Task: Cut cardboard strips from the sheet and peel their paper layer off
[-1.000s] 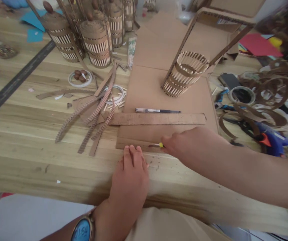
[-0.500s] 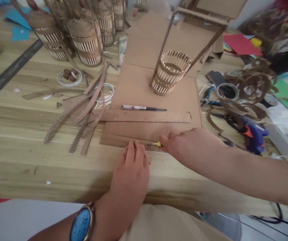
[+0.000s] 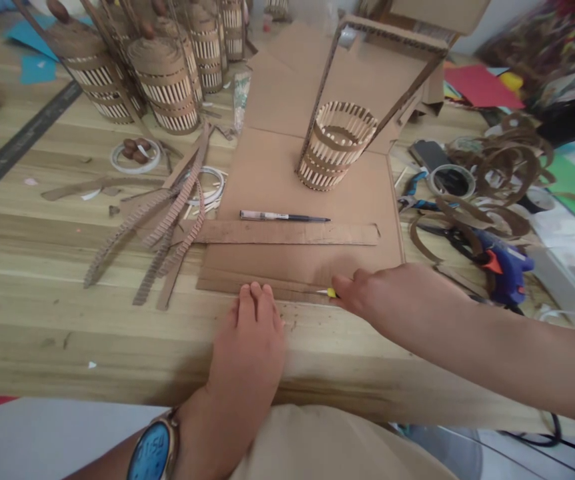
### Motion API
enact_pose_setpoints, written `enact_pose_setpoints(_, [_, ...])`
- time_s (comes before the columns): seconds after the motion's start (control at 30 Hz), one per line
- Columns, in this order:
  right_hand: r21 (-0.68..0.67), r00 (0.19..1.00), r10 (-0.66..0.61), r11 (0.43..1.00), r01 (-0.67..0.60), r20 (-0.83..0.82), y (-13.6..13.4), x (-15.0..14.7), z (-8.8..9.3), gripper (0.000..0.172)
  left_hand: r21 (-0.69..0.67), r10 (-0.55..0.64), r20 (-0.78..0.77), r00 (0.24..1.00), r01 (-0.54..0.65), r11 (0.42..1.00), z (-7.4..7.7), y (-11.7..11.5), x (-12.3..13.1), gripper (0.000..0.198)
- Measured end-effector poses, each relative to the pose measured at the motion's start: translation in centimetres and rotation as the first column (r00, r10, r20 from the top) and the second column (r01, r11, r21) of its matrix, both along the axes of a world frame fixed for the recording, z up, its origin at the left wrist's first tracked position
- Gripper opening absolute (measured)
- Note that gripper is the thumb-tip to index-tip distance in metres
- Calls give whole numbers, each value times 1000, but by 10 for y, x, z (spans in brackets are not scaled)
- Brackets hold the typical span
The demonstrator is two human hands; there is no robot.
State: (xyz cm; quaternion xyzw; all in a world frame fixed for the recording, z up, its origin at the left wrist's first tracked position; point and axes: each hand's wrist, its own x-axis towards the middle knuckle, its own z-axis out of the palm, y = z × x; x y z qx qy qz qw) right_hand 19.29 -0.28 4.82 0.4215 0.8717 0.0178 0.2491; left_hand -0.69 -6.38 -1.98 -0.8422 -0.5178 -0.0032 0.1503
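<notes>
The wooden table (image 3: 27,300) fills most of the frame; on it, from upper centre to centre, lies the cardboard sheet (image 3: 267,193), a narrow cut line running along its near edge. The basket (image 3: 327,177) with its tall handle stands on that sheet right of upper centre, unmoved against the earlier frames. The right hand (image 3: 370,292), right of centre, is closed around the knife, thumb and finger pinching it; compared with half a second ago it has shifted rightward along the near edge. The left hand (image 3: 248,340), lower centre, lies palm down, visible fingers close together and fingertips resting at the sheet's near edge; it now sits slightly farther left, leaving a wider gap to the right hand. The cardboard strip (image 3: 287,233) lies across the sheet at centre, position unchanged. The pen (image 3: 287,216) lies just above the strip, likewise unchanged. The knife (image 3: 332,293) shows only its yellow tip and blade, the blade pointing left at the cut line.
</notes>
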Motion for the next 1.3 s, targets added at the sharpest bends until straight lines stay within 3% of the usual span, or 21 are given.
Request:
enact_pose_setpoints(0.13, [-64, 987, 35, 998, -25, 160, -1, 4, 4, 32, -4, 17, -4, 1000, -17, 1000, 1, 0, 2, 32])
enact_pose_setpoints(0.3, [-50, 994, 40, 998, -35, 106, -1, -1, 8, 25, -29, 17, 19, 1000, -16, 999, 5, 3, 8, 32])
enact_pose_setpoints(0.47, [-11, 988, 96, 995, -96, 118, -3, -5, 11, 31, -76, -164, 40, 986, 166, 983, 5, 4, 24, 33])
enact_pose_setpoints(0.63, [-46, 990, 59, 997, -54, 130, -3, 4, 10, 26, -180, -113, 11, 994, 113, 977, 3, 3, 32, 38])
enact_pose_setpoints(0.93, [-64, 990, 27, 998, -18, 138, -6, 37, 7, 21, -21, -158, -1, 987, 158, 987, 2, 2, 32, 33])
enact_pose_setpoints(1.3, [-95, 983, 11, 995, 6, 183, -12, 77, 5, 29, -11, -167, -45, 985, 166, 986, 9, 3, 32, 38])
